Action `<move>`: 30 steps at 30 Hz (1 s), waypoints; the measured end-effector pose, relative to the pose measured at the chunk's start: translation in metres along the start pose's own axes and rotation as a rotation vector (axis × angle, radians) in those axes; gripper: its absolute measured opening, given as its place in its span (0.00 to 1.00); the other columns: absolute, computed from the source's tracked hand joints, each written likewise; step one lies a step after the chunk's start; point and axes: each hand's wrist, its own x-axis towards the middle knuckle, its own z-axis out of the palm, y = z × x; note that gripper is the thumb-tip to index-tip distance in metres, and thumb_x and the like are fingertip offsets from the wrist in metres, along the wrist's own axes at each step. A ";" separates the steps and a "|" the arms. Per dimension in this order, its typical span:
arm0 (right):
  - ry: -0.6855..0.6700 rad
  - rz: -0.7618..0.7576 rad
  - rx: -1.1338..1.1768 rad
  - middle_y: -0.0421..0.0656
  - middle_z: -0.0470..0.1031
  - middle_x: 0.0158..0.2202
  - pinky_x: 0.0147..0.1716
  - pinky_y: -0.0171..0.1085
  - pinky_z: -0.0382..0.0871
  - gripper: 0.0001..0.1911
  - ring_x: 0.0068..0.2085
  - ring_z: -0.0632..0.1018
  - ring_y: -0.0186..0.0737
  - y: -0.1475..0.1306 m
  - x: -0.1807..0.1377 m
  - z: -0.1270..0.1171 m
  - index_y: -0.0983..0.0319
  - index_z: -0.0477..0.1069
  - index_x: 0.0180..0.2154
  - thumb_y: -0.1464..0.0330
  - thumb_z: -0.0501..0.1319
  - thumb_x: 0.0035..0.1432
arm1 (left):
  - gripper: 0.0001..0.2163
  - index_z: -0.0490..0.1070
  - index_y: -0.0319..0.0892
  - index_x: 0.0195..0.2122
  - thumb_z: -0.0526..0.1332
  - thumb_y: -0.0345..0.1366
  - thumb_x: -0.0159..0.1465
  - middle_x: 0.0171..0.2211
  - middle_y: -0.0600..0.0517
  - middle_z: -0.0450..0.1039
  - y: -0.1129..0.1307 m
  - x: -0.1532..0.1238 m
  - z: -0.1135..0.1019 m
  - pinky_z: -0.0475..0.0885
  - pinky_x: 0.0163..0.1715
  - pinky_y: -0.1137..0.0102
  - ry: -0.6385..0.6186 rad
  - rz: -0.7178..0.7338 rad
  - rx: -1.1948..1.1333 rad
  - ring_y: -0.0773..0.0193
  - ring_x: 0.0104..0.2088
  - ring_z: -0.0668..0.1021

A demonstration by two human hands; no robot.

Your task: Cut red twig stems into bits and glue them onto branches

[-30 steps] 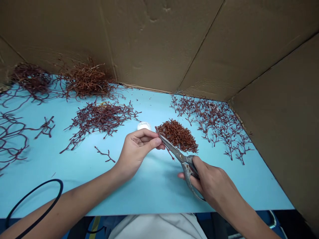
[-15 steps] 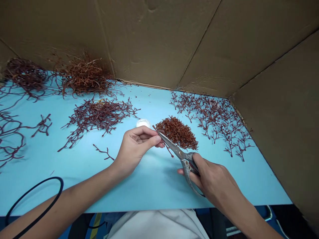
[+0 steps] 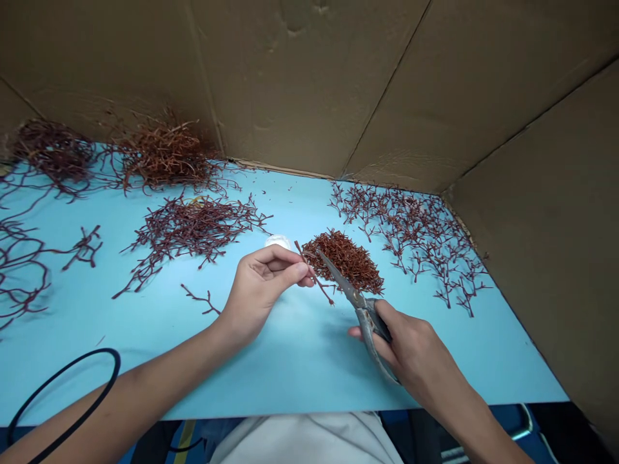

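Observation:
Between thumb and fingers, my left hand [image 3: 265, 283] pinches a thin reddish-brown twig [image 3: 320, 285], which slants down to the right. My right hand [image 3: 411, 341] grips worn metal scissors [image 3: 355, 293] by the handles. Their blades look closed and point up-left, a short way right of the pinched twig. Behind the blades lies a heap of short cut brown pieces [image 3: 358, 261]. A small white round object [image 3: 277, 241] sits just beyond my left hand, partly hidden by it. One loose branched twig [image 3: 202, 298] lies left of my left wrist.
Branched twigs [image 3: 193, 225] lie piled at centre left, with tangled bundles [image 3: 164, 154] behind them. More small forked twigs [image 3: 416, 229] spread at the right. Brown cardboard walls [image 3: 290, 84] enclose the light-blue tabletop [image 3: 271, 374]. A black loop [image 3: 113, 367] crosses above my left forearm.
The scissors have drawn back right and slightly down, away from my left fingers, and their blades are now apart from the twig. My left hand has barely moved and still pinches the twig.

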 end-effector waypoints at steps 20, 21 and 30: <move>0.059 0.276 0.404 0.31 0.58 0.20 0.21 0.32 0.54 0.27 0.22 0.58 0.32 0.002 -0.007 0.008 0.56 0.59 0.28 0.43 0.63 0.63 | 0.06 0.78 0.39 0.33 0.74 0.32 0.59 0.29 0.53 0.80 0.000 0.002 -0.002 0.78 0.34 0.75 0.002 0.046 0.060 0.68 0.28 0.82; 0.052 0.295 0.451 0.31 0.59 0.21 0.21 0.32 0.55 0.26 0.23 0.59 0.32 0.002 -0.008 0.010 0.56 0.60 0.29 0.44 0.63 0.63 | 0.06 0.78 0.39 0.33 0.74 0.32 0.59 0.29 0.53 0.80 0.000 0.002 -0.002 0.78 0.33 0.74 -0.001 0.047 0.062 0.67 0.28 0.82; -0.006 0.368 0.620 0.31 0.59 0.21 0.22 0.33 0.53 0.19 0.23 0.58 0.32 -0.005 -0.010 0.019 0.57 0.61 0.29 0.51 0.63 0.59 | 0.05 0.79 0.40 0.34 0.74 0.32 0.61 0.29 0.53 0.81 -0.002 0.001 -0.004 0.77 0.34 0.74 -0.011 0.055 0.076 0.68 0.29 0.82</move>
